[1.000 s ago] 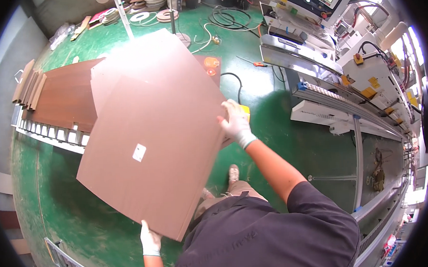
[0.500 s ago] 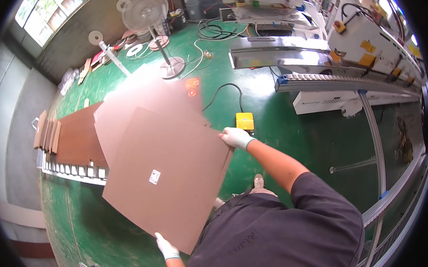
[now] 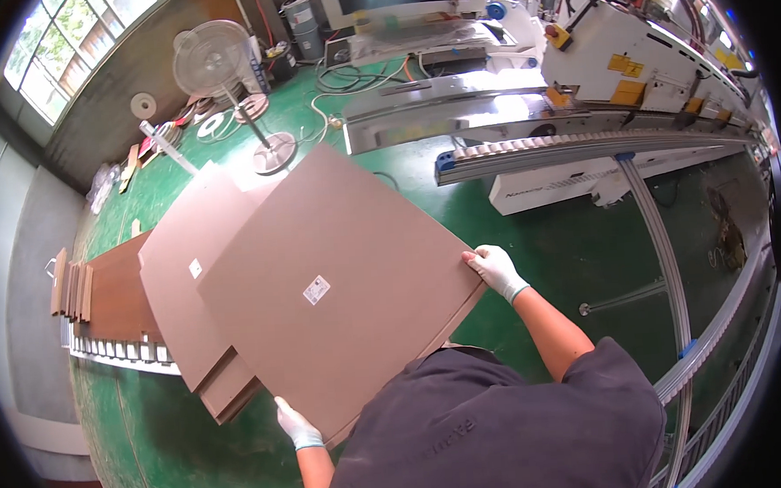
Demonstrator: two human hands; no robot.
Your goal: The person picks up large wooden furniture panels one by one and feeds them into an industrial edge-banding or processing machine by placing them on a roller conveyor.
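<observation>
A large flat brown board (image 3: 345,220) with a small white label (image 3: 317,290) is held in front of my body, between both gloved hands. My left hand (image 3: 297,424) is closed on its near left edge. At its right corner, my right hand (image 3: 498,272) pinches the edge, its other fingers partly hidden below. To the left, partly covered by the held board, lies a stack of similar boards (image 3: 167,282), the top one also bearing a white label (image 3: 196,268). Some lower boards stick out at the stack's near side.
A roller conveyor (image 3: 127,355) carries darker boards (image 3: 124,293) and narrow strips (image 3: 73,291) at the left. A standing fan (image 3: 213,63) rises behind the stack. On the right, a machine (image 3: 628,64) has a long metal rail (image 3: 580,148) and frame bars (image 3: 659,230).
The held board has moved right and turned, uncovering more of the stack and its label. My right hand has moved right and slightly down with it. The view has also shifted.
</observation>
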